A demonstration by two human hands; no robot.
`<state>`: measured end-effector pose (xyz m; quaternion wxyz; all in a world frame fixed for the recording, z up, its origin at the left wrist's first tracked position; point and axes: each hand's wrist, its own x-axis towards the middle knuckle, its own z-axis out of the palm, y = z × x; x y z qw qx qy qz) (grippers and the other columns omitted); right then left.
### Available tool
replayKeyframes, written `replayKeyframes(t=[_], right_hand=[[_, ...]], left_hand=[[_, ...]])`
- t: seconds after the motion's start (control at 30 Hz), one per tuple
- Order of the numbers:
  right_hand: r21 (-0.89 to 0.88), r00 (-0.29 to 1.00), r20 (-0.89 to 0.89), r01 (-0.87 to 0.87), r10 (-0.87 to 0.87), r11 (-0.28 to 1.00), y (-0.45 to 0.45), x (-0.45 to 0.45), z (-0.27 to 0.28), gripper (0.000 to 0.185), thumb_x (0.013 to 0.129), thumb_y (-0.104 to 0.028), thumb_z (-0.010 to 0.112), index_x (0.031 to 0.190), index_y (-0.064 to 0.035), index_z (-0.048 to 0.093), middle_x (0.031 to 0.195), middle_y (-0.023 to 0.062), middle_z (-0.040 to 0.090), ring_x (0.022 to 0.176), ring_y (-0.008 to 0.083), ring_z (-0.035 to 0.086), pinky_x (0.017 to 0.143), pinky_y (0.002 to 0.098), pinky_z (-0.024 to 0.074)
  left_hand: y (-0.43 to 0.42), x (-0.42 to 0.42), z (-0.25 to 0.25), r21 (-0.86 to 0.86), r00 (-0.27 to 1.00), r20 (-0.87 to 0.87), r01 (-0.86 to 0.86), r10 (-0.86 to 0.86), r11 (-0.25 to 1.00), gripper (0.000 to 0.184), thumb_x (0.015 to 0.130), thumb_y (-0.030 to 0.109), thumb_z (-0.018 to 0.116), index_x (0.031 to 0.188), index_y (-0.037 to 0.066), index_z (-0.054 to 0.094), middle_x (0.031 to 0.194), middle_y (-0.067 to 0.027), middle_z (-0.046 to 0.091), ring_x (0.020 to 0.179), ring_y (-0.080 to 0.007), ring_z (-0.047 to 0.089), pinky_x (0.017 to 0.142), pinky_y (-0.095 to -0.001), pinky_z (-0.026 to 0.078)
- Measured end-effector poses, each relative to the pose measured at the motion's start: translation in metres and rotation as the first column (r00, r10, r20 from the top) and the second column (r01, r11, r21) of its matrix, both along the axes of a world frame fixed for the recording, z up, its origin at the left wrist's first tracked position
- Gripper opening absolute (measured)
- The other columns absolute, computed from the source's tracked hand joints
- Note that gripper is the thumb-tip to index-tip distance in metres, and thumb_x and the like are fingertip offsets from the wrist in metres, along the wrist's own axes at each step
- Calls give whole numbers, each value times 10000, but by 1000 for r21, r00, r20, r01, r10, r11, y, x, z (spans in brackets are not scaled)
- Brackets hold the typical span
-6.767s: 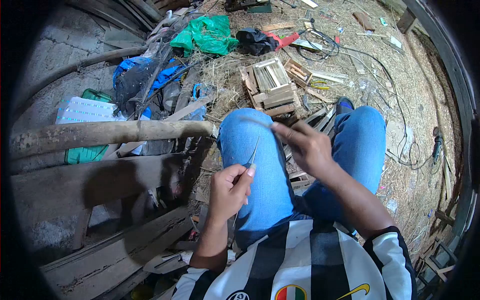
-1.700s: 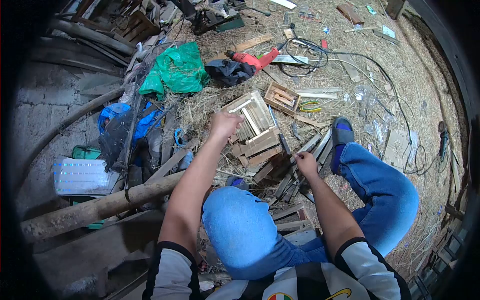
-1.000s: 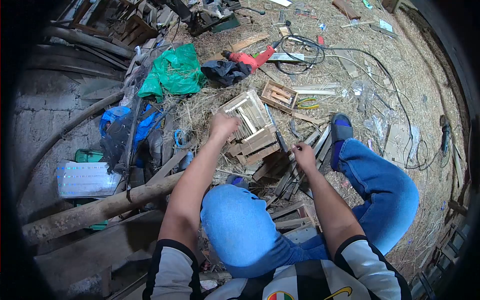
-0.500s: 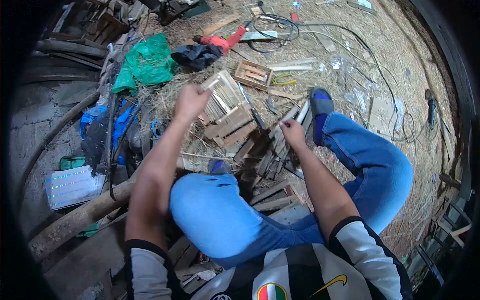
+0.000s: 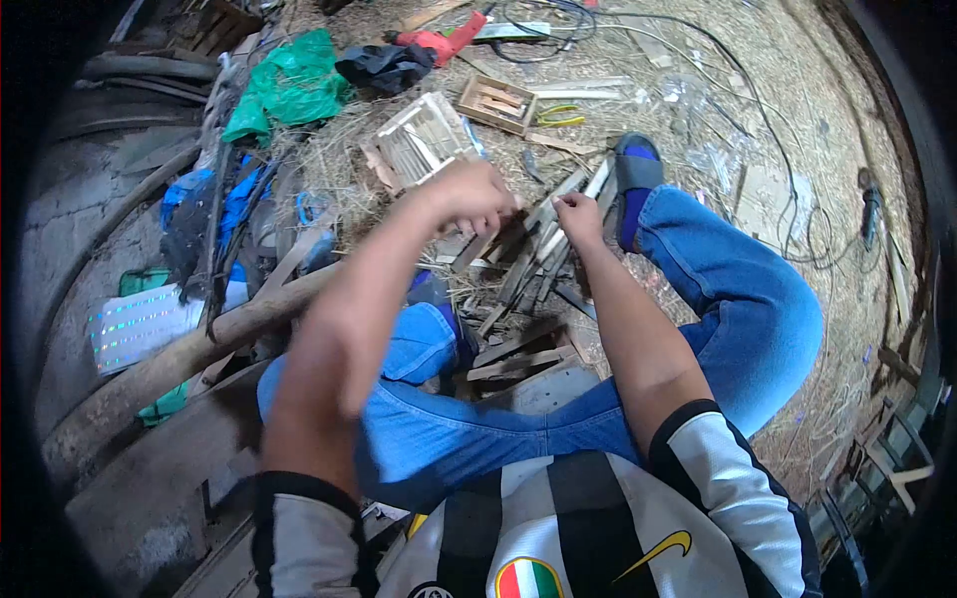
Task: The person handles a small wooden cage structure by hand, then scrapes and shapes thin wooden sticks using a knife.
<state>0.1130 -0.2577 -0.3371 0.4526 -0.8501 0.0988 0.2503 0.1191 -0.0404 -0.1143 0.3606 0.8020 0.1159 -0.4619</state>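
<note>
My left hand is smeared by motion above the near side of the slatted wooden crate, hiding part of it. Whether it holds anything is unclear. To its right, my right hand is closed in a pinch over loose wood strips; anything between the fingertips is too small to make out. Past the crate sits a small wooden box with wood pieces inside, and yellow-handled pliers lie beside it.
A red power tool lies by a black bag and a green plastic bag. Dark cables cross the straw-strewn floor. A thick pole runs along the left. A grinder-like tool lies far right.
My left hand has left the crate's left edge and moved right, close to my right hand, which remains pinched. My left knee has swung left and the view has shifted.
</note>
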Motion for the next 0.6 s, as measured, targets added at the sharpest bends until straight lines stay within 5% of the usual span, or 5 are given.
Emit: replayKeyframes(t=[0.13,0.2,0.33,0.53,0.6], right_hand=[[3,988,10,-155,155,988,27,-20,13,348,856,-362,714,1036,-71,775,1005,202,745,1001,383,706,912,448,539],[51,972,7,-234,234,971,41,-35,13,331,853,-375,731,1008,-86,781,972,204,742,951,383,715,858,470,548],[56,905,-50,-421,423,905,65,-57,18,340,848,-392,744,979,-81,783,954,199,743,941,369,719,848,468,545],[141,811,12,-580,585,802,100,-78,-1,347,850,-400,749,980,-80,781,962,201,742,962,370,715,877,449,546],[106,806,-17,-587,591,803,111,-81,8,359,856,-407,743,1013,-86,777,983,202,742,969,374,714,885,452,549]], left_hand=[[-14,-63,-67,71,978,-183,-92,103,993,437,966,408,653,1039,-20,705,865,-109,734,669,-222,718,557,-385,591],[-8,-106,-106,110,907,-122,-390,402,914,412,960,350,648,877,-50,704,793,-124,738,595,-234,704,494,-388,565],[17,-180,-160,118,497,64,-865,865,488,295,916,256,702,857,-33,712,730,-119,718,532,-219,678,474,-375,520],[51,-183,-215,257,135,598,-966,790,-30,256,771,169,780,942,-18,740,892,-196,750,803,-337,734,726,-423,565],[58,-176,-224,208,45,472,-976,881,-61,298,792,104,750,1073,6,753,1051,-222,746,1003,-336,721,880,-424,538]])
